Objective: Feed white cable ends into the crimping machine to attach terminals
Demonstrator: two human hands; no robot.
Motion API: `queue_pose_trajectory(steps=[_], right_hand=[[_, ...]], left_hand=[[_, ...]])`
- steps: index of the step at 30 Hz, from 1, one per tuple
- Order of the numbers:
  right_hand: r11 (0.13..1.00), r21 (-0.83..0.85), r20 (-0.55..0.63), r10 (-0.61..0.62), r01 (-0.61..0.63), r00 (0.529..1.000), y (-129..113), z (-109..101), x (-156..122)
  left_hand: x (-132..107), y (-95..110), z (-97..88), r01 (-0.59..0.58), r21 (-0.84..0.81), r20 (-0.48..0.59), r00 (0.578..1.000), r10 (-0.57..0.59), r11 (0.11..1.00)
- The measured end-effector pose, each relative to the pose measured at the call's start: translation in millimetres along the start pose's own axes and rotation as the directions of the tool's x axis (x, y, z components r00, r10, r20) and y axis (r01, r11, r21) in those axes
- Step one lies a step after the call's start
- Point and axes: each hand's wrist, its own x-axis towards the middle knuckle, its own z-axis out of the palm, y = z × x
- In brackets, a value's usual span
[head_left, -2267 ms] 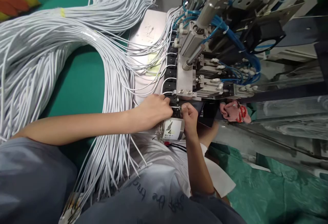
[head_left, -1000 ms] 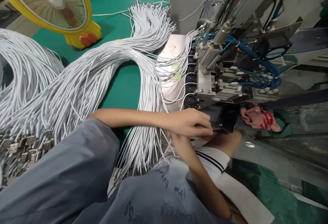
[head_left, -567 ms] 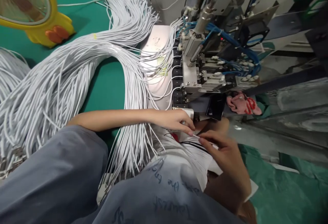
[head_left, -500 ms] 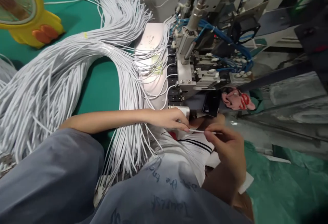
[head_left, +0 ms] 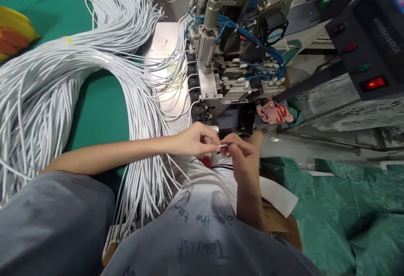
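A short stretch of white cable shows between my two hands, close in front of my body. My left hand pinches it from the left, with fingertips closed. On the other side, my right hand has thumb and fingers closed round its other part. The fingertips of both hands nearly meet, and the cable's end is hidden among them. Left of my hands hangs a thick bundle of white cables, passing under my left forearm. Just beyond the hands stands a machine with metal cylinders and blue air tubes; several white cables run into its black blocks.
A dark phone and a pink cloth lie beyond my right hand. A control box with a lit red switch juts in at upper right. Green sheeting covers the lower right; a yellow object stands at far left.
My right hand has moved in toward the left, so less cable shows between the hands. The view has shifted right, bringing the control box into sight.
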Motion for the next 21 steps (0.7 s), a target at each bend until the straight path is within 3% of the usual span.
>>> queue_pose_trajectory(steps=[5,7,11,13,18,21], right_hand=[[0.996,-0.073,-0.051,-0.055,0.051,0.997,-0.7,2.6,2.4],[0.979,-0.179,-0.092,-0.111,0.093,0.99,-2.8,4.9,1.1],[0.841,-0.525,-0.132,-0.234,0.132,0.963,-10.5,8.3,-3.3],[0.797,-0.59,-0.101,-0.235,0.132,0.967,-13.3,7.9,-3.1],[0.894,-0.441,-0.028,-0.107,0.084,0.994,-8.7,3.8,5.5],[0.926,-0.357,-0.097,-0.171,0.126,0.981,0.4,8.1,7.9]], left_hand=[[0.0,-2.3,-0.8,-0.055,0.001,-0.035,0.998,0.055,0.998],[0.5,-3.8,-1.1,-0.083,0.056,-0.057,0.995,0.086,0.995],[1.5,-9.3,-1.4,-0.132,0.297,-0.142,0.973,0.18,0.946],[1.3,-13.3,-1.5,-0.164,0.407,-0.145,0.96,0.241,0.898],[0.4,-19.8,-0.4,-0.163,0.476,-0.17,0.947,0.273,0.864],[1.6,-18.7,0.9,-0.107,0.377,-0.2,0.96,0.193,0.92]])
